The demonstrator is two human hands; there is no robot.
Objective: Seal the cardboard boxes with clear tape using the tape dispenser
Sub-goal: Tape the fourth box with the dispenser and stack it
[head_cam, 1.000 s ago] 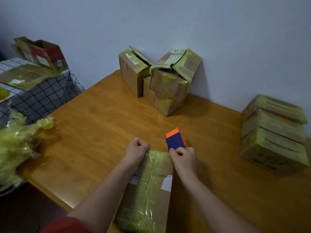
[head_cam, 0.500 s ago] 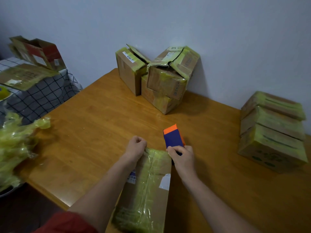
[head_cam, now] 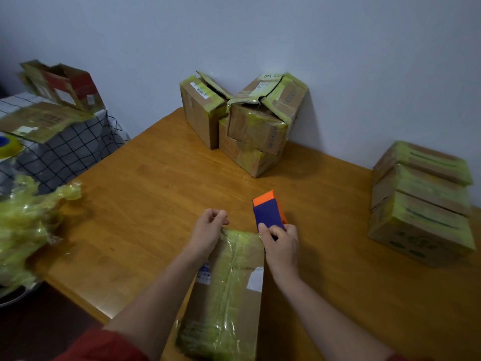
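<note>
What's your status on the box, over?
Left hand curled at far corner of box, grip unclear. Right hand grips dispenser at far edge. Top seam taped. Nothing blocking.

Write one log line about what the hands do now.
left hand: curled at far edge of box | right hand: grips tape dispenser beyond box | box: lying on table

— The table (head_cam: 156, 191)?
— Smooth varnished wood with a soft sheen. On it, the box (head_cam: 251, 313) is matt brown cardboard under glossy, wrinkled tape (head_cam: 234, 256).
— And the dispenser (head_cam: 268, 213)?
— Plain matt plastic. Left of the table, checked cloth (head_cam: 73, 149); at its left edge, crinkled shiny film (head_cam: 26, 225).
</note>
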